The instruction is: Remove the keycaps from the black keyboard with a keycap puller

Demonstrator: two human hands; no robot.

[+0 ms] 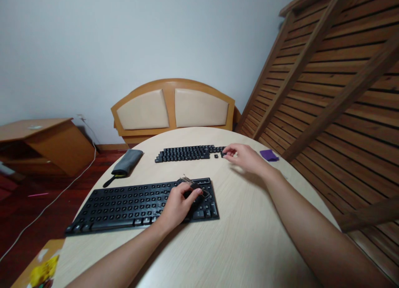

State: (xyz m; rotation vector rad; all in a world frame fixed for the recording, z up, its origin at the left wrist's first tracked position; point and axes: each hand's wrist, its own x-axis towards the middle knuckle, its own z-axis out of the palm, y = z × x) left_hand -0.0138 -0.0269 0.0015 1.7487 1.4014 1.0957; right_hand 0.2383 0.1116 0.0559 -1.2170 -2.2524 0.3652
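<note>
A black keyboard (pixel 124 203) lies on the near left of the table, most of its keys stripped to bare switches; some keycaps remain along the bottom row and at the right end. Over that right end, my left hand (pixel 177 203) is closed around a keycap puller (pixel 205 193) with thin wire loops. Farther back, removed black keycaps (pixel 183 153) are laid out in rows. My right hand (pixel 239 156) pinches a small black keycap (pixel 223 154) at the right end of these rows, partly hidden by the fingers. One loose keycap (pixel 216 156) sits just left of it.
The round pale table (pixel 249 238) carries a grey pouch (pixel 127 162) at left and a folded purple cloth (pixel 269 155) at right. Beyond the table stands a padded headboard (pixel 201 107). Wooden slats (pixel 336 92) lean at right; a low cabinet (pixel 46 146) is at left.
</note>
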